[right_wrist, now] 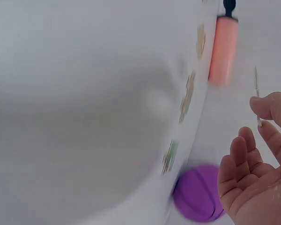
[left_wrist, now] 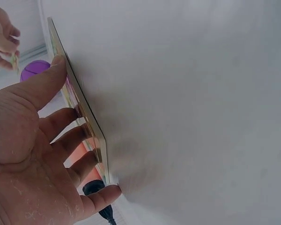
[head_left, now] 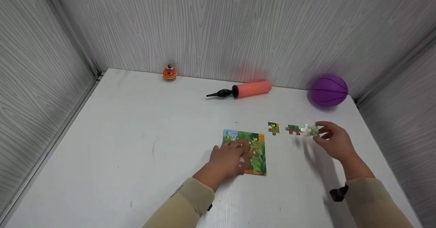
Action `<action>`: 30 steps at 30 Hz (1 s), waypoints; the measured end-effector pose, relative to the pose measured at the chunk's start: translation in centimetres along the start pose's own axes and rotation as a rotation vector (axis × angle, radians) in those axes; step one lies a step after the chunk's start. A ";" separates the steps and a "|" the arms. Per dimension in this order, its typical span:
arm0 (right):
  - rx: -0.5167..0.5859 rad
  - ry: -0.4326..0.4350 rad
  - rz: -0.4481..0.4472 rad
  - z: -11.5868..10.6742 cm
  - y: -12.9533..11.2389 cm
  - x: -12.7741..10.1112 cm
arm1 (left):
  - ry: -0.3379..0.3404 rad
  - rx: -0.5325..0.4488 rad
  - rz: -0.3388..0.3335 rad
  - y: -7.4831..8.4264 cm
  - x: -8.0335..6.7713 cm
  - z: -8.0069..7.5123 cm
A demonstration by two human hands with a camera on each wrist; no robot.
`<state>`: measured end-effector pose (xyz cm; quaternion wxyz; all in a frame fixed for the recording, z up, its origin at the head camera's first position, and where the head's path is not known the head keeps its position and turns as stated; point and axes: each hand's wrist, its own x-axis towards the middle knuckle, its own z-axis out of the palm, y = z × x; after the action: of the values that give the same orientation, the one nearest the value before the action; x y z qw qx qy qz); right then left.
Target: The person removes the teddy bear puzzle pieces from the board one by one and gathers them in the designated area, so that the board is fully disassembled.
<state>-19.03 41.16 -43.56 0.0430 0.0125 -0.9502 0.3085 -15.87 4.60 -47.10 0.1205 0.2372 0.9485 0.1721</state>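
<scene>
White tabletop [head_left: 112, 125]: left hand [head_left: 227, 158] spread on a bear puzzle [head_left: 260, 156], right hand [head_left: 335, 142] (near purple ball [head_left: 329, 91]) pinching one piece [right_wrist: 257, 86].

The table [head_left: 102, 136] is white. On it lie a puzzle [head_left: 260, 165], loose pieces [head_left: 273, 127], a pump [head_left: 254, 89], a purple ball [head_left: 329, 91] and a toy [head_left: 169, 73].

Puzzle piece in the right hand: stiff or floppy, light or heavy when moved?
Probably stiff: pinched near one end by the right hand, the puzzle piece shows no visible sag. Likely light, given its thin edge and a thumb-and-finger hold.
</scene>
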 end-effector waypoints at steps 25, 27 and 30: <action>0.094 -0.024 0.342 -1.5 7.8 1.4 | 0.021 -0.048 -0.017 -0.2 0.0 -0.2; 0.097 -0.032 0.367 -1.2 7.9 1.5 | 0.020 -0.043 -0.021 -0.2 0.0 -0.2; 0.087 -0.049 0.404 -0.8 8.2 1.7 | 0.016 -0.011 -0.018 -0.2 -0.1 0.0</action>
<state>-21.11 48.23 -47.58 -0.0433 -0.1690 -0.9199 0.3513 -15.89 4.32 -47.14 0.1155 0.2265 0.9506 0.1783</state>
